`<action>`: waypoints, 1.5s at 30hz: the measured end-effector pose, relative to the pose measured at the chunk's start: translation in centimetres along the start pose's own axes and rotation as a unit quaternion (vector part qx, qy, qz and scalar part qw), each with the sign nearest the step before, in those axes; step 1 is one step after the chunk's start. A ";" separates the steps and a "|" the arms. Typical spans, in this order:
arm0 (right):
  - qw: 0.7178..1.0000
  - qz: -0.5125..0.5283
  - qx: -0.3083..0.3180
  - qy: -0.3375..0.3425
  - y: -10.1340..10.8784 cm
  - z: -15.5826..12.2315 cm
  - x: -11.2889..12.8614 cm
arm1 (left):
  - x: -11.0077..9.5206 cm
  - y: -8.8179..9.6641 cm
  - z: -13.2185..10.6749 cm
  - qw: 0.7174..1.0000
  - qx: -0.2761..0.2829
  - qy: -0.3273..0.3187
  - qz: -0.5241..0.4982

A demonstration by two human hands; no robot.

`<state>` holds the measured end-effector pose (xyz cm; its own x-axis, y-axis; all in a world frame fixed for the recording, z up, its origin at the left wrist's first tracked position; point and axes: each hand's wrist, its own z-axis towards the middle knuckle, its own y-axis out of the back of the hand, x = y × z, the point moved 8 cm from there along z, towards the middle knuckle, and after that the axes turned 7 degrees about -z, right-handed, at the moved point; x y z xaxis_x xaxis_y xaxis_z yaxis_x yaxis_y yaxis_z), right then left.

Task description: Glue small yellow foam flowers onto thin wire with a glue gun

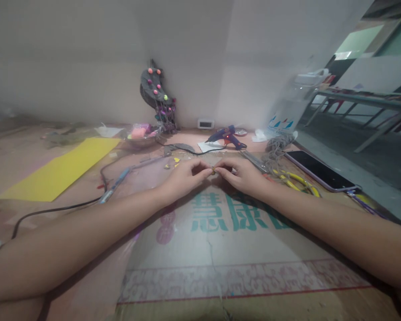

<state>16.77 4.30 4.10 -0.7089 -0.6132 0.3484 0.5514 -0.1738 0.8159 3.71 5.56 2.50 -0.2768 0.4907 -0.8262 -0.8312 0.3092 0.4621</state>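
pinching a tiny piece — dull yellow-brown, shape blurred — left fingers and right fingers nearly meet.

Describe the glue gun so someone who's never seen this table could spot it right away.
At the foot of the pale wall, find the small white display. Just right of it, beyond the right hand, sits the dark blue glue gun. Unlike the grey yarn and phone farther right, it is pistol-shaped and shows a glowing red light.
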 end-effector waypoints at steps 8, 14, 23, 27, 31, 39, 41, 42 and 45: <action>0.998 -0.044 0.009 0.041 -0.4 0.0 1.0 | 0.2 -0.6 0.0 0.999 0.030 0.014 -0.024; 0.999 -0.032 0.006 0.042 -0.1 0.0 1.1 | 0.3 -0.6 0.0 1.000 0.023 0.016 -0.014; 1.000 -0.026 0.000 0.014 0.1 0.0 0.5 | 0.2 -0.4 -0.1 1.000 0.013 0.011 0.005; 1.000 -0.027 -0.005 -0.001 0.1 0.0 0.2 | 0.3 -0.4 -0.1 1.000 0.013 0.012 0.008; 1.000 -0.030 -0.004 -0.006 0.0 0.0 0.1 | 0.1 -0.4 0.0 1.000 0.011 0.013 0.010; 1.000 -0.024 -0.008 -0.008 0.0 0.0 0.0 | 0.2 -0.3 0.0 1.000 0.012 0.010 -0.008; 1.000 -0.022 -0.009 -0.008 0.0 0.0 0.1 | 0.3 -0.3 -0.1 1.000 0.012 0.006 -0.002; 1.000 -0.021 -0.010 -0.009 0.1 0.0 0.1 | 0.3 -0.3 -0.1 1.000 0.011 0.006 0.000; 1.000 -0.020 -0.009 -0.012 0.1 0.0 0.0 | 0.4 -0.2 0.0 1.000 0.008 0.010 0.006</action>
<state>16.79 4.28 4.19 -0.7407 -0.5864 0.3279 0.5308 -0.2117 0.8206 3.81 5.69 2.06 -0.2966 0.4782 -0.8267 -0.8200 0.3162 0.4771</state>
